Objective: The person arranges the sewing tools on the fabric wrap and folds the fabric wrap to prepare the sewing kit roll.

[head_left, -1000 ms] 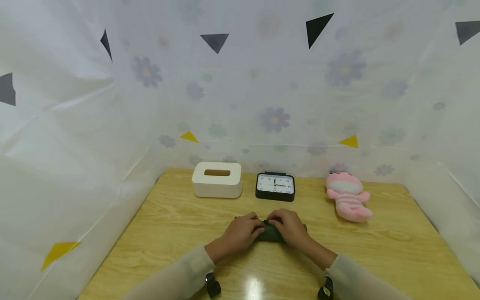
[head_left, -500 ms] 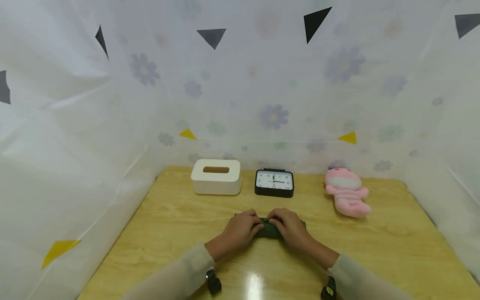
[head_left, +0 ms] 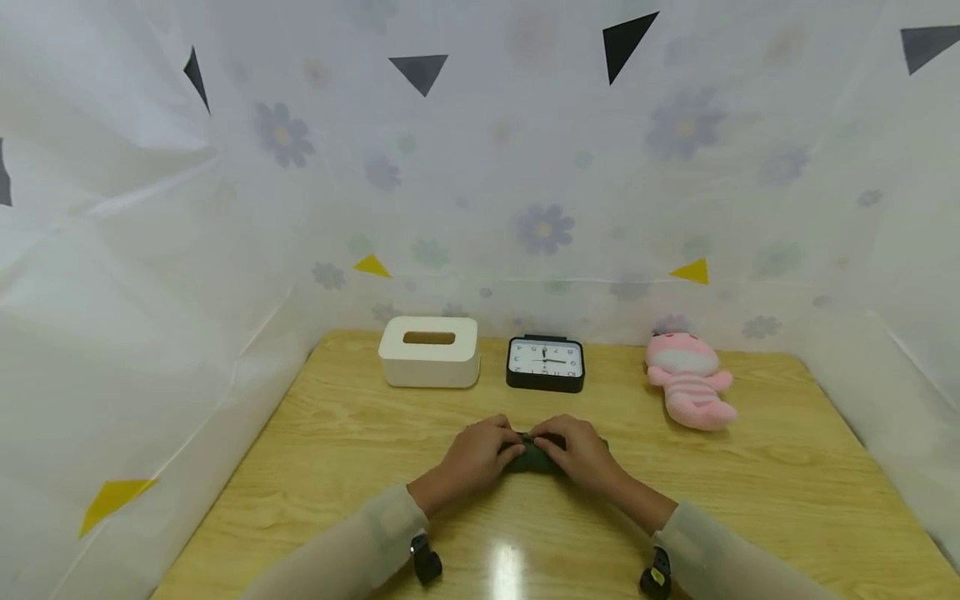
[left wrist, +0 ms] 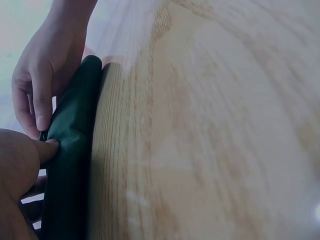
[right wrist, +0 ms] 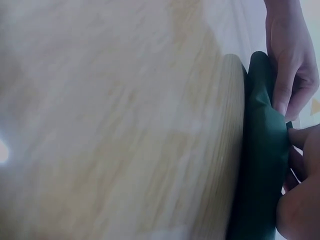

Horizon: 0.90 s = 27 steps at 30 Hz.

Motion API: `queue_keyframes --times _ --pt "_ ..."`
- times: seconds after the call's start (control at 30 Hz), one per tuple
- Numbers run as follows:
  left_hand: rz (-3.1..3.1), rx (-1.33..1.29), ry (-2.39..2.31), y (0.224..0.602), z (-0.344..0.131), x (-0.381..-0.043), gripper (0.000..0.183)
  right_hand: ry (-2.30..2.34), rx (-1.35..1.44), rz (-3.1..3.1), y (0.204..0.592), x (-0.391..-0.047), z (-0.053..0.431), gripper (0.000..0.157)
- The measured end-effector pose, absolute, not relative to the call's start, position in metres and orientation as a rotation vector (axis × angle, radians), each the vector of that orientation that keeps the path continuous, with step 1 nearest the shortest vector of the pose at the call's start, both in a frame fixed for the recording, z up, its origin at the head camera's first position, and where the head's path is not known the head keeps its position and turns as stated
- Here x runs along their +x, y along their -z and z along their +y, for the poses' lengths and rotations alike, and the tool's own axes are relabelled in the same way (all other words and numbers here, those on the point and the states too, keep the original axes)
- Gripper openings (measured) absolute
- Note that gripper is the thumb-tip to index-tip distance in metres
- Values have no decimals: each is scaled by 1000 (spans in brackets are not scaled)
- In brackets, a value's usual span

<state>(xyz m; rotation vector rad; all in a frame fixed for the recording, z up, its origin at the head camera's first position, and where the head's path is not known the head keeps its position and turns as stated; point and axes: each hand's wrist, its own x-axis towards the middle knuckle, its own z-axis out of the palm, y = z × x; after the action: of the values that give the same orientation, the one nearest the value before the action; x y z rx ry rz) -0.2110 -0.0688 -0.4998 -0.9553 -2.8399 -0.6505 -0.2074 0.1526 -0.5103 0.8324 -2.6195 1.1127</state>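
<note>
A long, soft, dark green fabric roll (head_left: 531,458) lies across the wooden table in front of the person. My left hand (head_left: 474,460) holds its left part, thumb on the near side and fingers over the top edge. From the other side my right hand (head_left: 583,457) grips it the same way, the fingertips of both hands almost meeting at its middle. In the left wrist view the left thumb (left wrist: 49,148) presses the green fabric (left wrist: 75,125) beside a small dark tab. The right wrist view shows the right thumb (right wrist: 299,136) at the same edge; its other fingers are partly hidden.
Behind the hands stand a white tissue box (head_left: 429,371) and a black-framed clock (head_left: 545,382), its dial upside down in this view. A pink plush toy (head_left: 688,383) lies at the back right. Pale flowered sheeting (head_left: 480,183) encloses the table (head_left: 337,442).
The whole head view has shifted a little upward and left. Both hands stay on the green roll's middle, with only slight finger movement; the small dark tab between them shows less now.
</note>
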Motion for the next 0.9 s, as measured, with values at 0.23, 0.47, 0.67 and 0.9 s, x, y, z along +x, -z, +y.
queue_keyframes --times 0.23,0.47,0.67,0.9 --pt "-2854 -954 634 500 -69 -210 20 -883 1037 -2586 512 -206 156 27" --pt "-2853 -952 628 502 -68 -210 21 -707 1144 -2520 511 -206 156 29" --pt "-2855 -943 622 504 -68 -210 21 -647 1175 -2452 508 -204 154 30" --pt "-2843 -947 604 503 -68 -211 21 -661 1152 -2460 507 -204 155 28"
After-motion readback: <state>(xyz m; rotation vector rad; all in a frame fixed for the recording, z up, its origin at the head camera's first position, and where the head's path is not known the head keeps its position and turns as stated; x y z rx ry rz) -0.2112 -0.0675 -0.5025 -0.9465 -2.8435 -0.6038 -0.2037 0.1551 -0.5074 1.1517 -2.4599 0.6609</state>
